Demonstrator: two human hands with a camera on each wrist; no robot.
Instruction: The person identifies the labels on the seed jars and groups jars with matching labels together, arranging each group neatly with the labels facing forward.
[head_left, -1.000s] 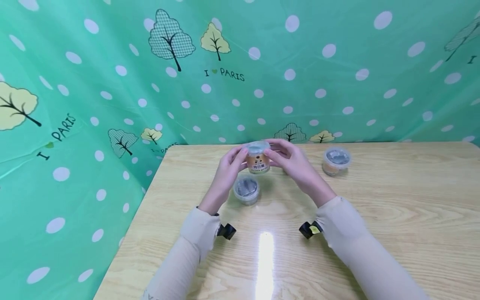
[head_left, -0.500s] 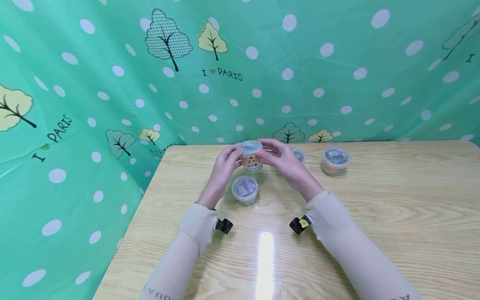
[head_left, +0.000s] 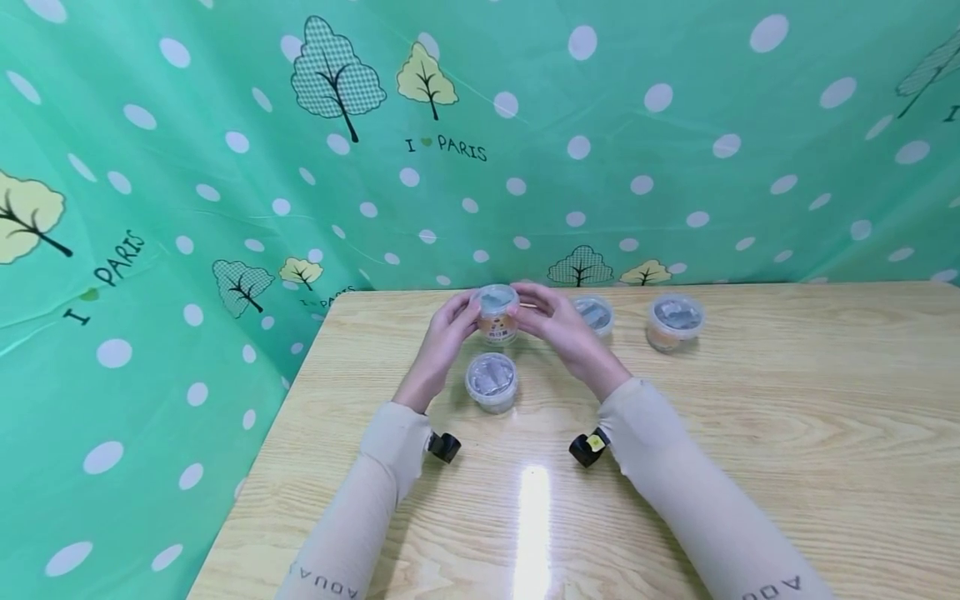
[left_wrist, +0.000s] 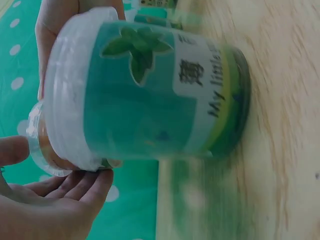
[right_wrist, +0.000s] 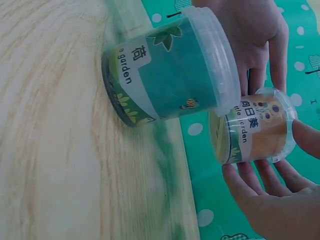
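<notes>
Both hands hold a small clear plastic tub with an orange label (head_left: 497, 321) and a translucent lid, raised at the back of the wooden table. My left hand (head_left: 446, 332) grips its left side, thumb toward the front. On the opposite side, the fingers and thumb of my right hand (head_left: 551, 321) grip it too. Sunflower artwork and Chinese characters show on the label in the right wrist view. Just in front of the hands a teal-labelled tub (head_left: 491, 385) stands on the table; a green leaf is printed on it, plain in the left wrist view.
Behind my right hand stands another lidded tub (head_left: 594, 315), partly hidden by that hand. Farther right is one more tub (head_left: 675, 323) with an orange lower part. A green dotted curtain (head_left: 510, 167) hangs along the table's (head_left: 787, 433) back and left sides.
The held tub has shifted slightly left and lower in the head view, still between both hands. My right forearm has moved left, uncovering the tub behind that hand.
</notes>
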